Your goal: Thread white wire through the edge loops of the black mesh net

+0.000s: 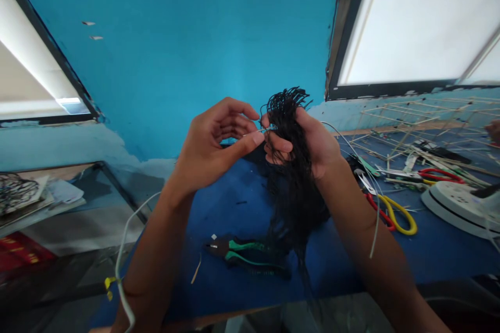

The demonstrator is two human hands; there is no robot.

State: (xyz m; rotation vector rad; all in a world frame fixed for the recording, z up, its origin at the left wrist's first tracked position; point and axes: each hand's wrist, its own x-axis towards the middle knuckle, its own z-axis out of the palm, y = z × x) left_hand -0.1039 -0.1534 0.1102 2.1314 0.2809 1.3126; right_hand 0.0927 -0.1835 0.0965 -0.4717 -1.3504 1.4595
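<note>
My right hand [322, 143] is closed around a bundle of black strands [289, 114], with looped ends sticking up above the fingers and loose lengths hanging to the table. My left hand [224, 140] is beside it, thumb and fingers pinching a thin pale wire [269, 128] that runs into the strands. From behind my right hand a pale wire [344, 138] curves out and hangs over the forearm; whether it is the same piece is hidden. Below the hands, pliers with green and black handles [246, 256] lie on the blue table, partly under the strands.
On the right lie scissors with red and yellow handles [398, 214], a white round-based device [461, 208], and a thin stick frame [414, 125]. A white cable [122, 250] hangs by my left forearm. A shelf with papers [64, 191] stands left. A blue wall [195, 26] rises behind.
</note>
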